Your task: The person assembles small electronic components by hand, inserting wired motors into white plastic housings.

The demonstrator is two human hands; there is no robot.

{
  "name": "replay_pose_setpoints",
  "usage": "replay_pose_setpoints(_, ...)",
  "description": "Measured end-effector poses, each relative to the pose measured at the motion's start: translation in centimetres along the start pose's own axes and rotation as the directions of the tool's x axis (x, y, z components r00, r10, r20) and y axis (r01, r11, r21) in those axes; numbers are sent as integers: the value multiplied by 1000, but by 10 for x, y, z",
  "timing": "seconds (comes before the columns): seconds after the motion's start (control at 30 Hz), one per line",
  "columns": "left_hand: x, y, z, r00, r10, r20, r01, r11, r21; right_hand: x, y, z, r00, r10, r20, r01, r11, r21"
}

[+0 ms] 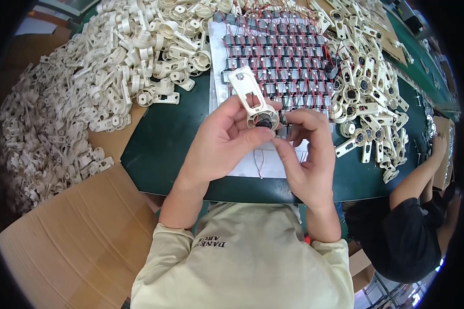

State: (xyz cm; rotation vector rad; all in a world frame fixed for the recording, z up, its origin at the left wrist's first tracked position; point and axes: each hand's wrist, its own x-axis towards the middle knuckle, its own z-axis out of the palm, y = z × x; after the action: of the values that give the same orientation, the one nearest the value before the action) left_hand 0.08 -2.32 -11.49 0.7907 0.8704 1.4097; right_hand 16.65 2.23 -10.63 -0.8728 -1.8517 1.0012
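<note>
My left hand (216, 141) is closed around a cream plastic housing (246, 88), gripping it by the round cup at its lower end. The housing's long slotted arm points up and away from me. A dark round part (263, 121) sits in the mouth of the cup. On the other side of the cup, my right hand (310, 159) has its thumb and fingers pinched close to the rim. What lies between those fingertips is hidden. Beyond my hands, rows of small metal motors (273, 51) with red wires lie on white sheets (217, 67).
Loose cream housings (139, 56) are heaped at the left, spilling over cardboard. Housings with black round inserts (366, 85) lie along the right of the green table (160, 139). An open cardboard box flap (77, 237) stands near left. A co-worker in black (397, 242) works at the right.
</note>
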Motion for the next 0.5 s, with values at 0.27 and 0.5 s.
replay_pose_setpoints(0.27,-6,3,0,995,-88,52,86,996,39,-1,-7,-3,983,128,132,-138,988,68)
replay_pose_setpoints(0.5,-5,-6,-7,995,-84,52,86,996,-29,-2,-8,-4,961,204,185,-228,966,119)
